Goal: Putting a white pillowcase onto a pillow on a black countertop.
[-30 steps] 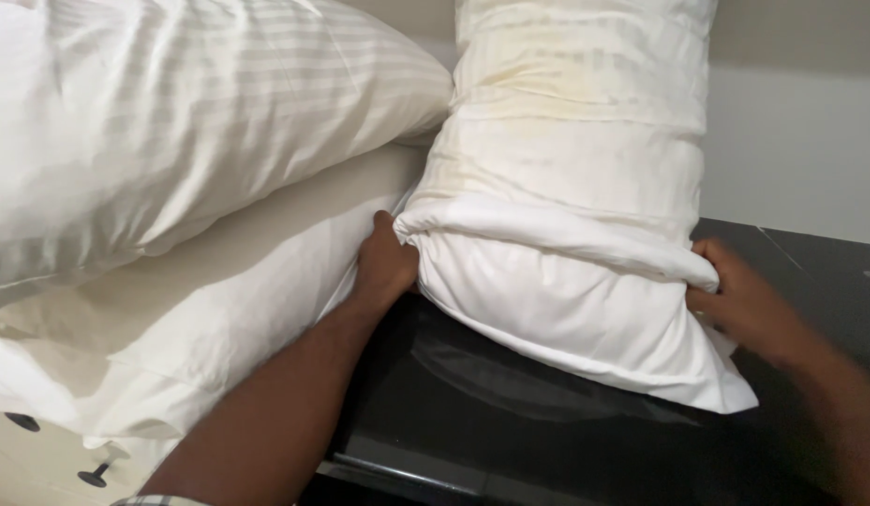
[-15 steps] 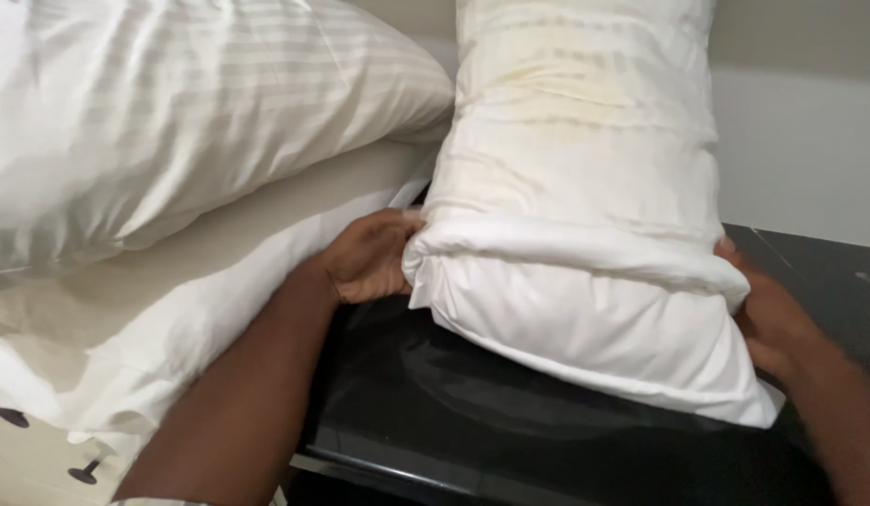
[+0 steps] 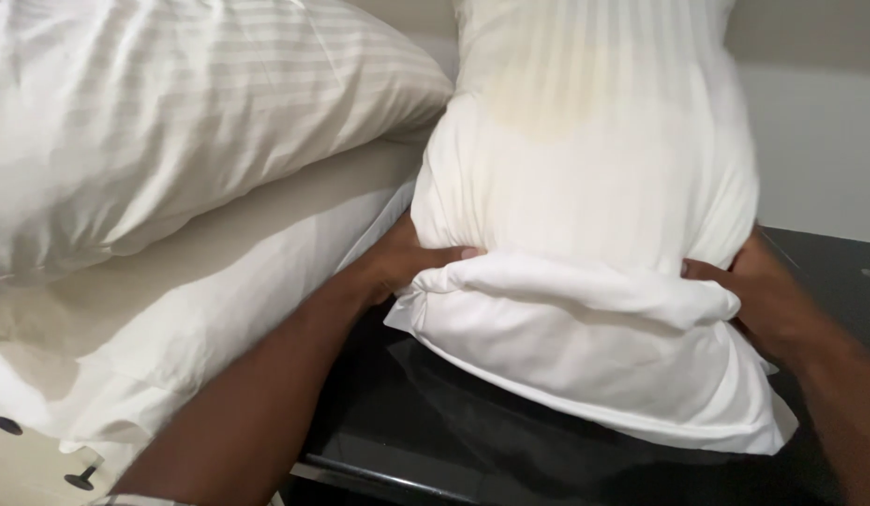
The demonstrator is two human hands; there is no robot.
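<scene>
The upright pillow (image 3: 594,206) is stood on the black worktop (image 3: 472,422), near its left edge. Left hand (image 3: 397,267) and right hand (image 3: 767,300) are closed on the rolled pillowcase cuff (image 3: 575,290); even pulling is advised.

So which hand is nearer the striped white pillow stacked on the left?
Left. The left hand grips the upright pillow's left side, beside the striped pillow; the right hand grips its far side.
</scene>
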